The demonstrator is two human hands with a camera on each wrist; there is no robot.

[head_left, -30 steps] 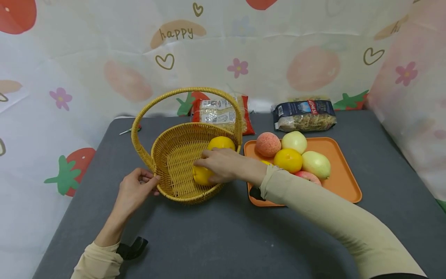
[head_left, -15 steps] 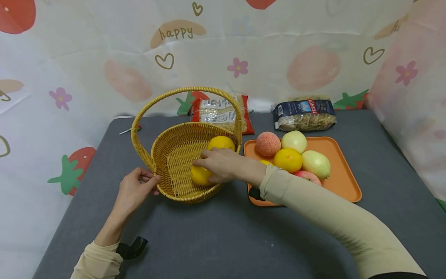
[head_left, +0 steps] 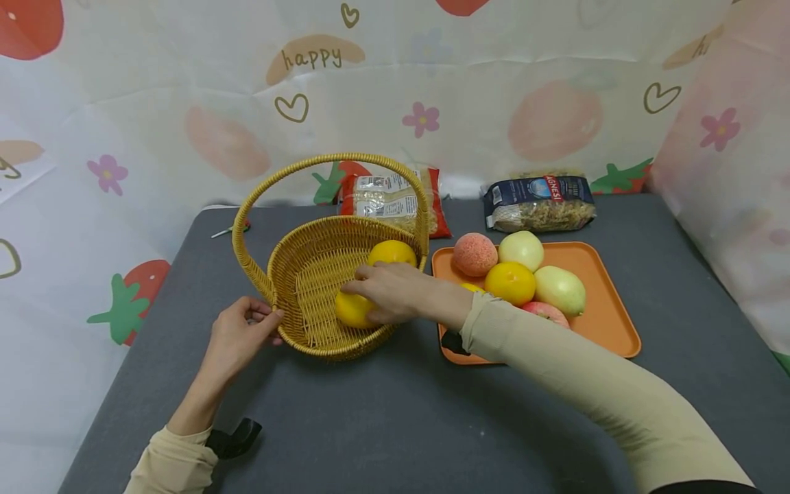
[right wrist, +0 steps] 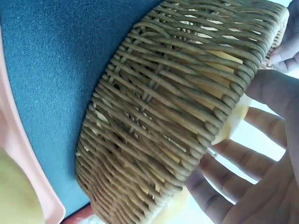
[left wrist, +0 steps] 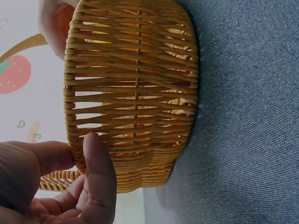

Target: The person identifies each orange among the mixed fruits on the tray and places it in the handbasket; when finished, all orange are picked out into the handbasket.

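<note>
A yellow wicker basket (head_left: 296,274) with a tall arched handle stands left of centre on the table. My left hand (head_left: 243,336) pinches its left rim between thumb and fingers; the left wrist view shows the thumb inside the grip and a finger against the outer weave (left wrist: 135,93). Over the basket's right rim reaches my right hand (head_left: 401,291), fingers and thumb around a yellow round fruit (head_left: 352,311) low in the basket. Part of that fruit is hidden under the hand. Behind it, another yellow fruit (head_left: 393,252) lies against the basket's right side.
An orange tray (head_left: 607,315) on the right bears several fruits, among them a rough pink one (head_left: 475,254) and a pale green one (head_left: 559,291). Two packets stand at the back, one red-edged (head_left: 389,199), one dark blue (head_left: 540,202). A small pointed item (head_left: 222,233) lies back left.
The yellow fruit under my right hand has shifted slightly left, the fingertips moving a little with it. My left hand and the basket have stayed in place.
</note>
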